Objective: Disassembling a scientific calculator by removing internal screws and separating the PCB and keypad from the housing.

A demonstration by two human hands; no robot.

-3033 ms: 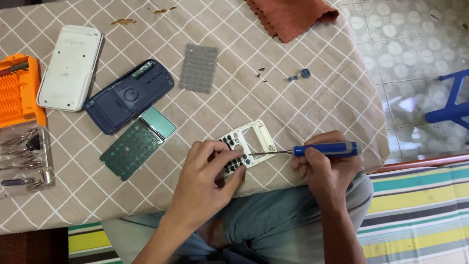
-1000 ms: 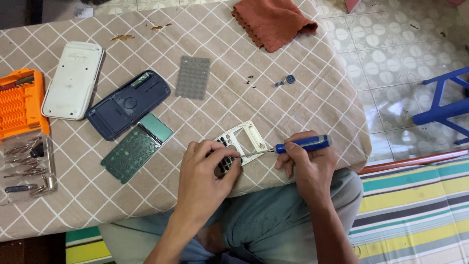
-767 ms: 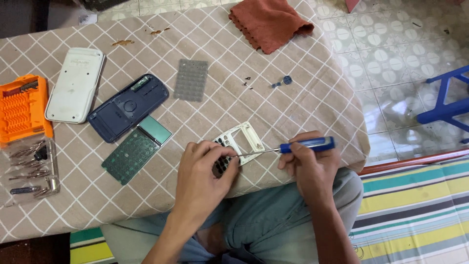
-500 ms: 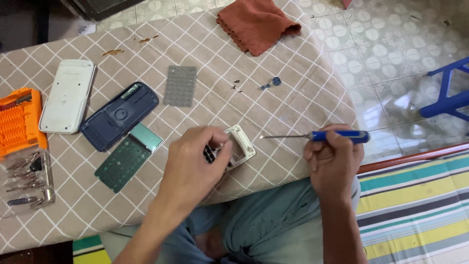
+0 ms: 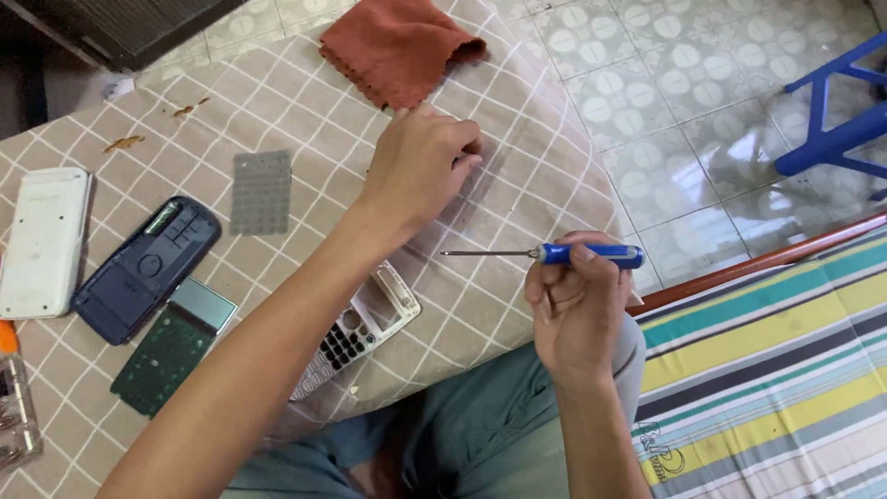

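Note:
My left hand (image 5: 420, 166) reaches across the checked tablecloth (image 5: 517, 194), fingers curled down on the cloth just below the rust-red cloth (image 5: 397, 51); whether it pinches anything is hidden. My right hand (image 5: 577, 296) holds a small blue-handled screwdriver (image 5: 582, 253) level, tip pointing left, above the table's near edge. A white calculator front frame (image 5: 370, 319) with dark keys lies on the cloth under my left forearm, untouched.
A grey rubber keypad (image 5: 261, 191), a dark blue back shell (image 5: 143, 268), a green circuit board with a display (image 5: 176, 342) and a white cover (image 5: 42, 242) lie at left. A blue plastic stool (image 5: 836, 129) stands on the tiled floor at right.
My left hand let go of the white frame and reached up toward the red cloth. The frame now lies flat. My right hand drew the screwdriver back to the right.

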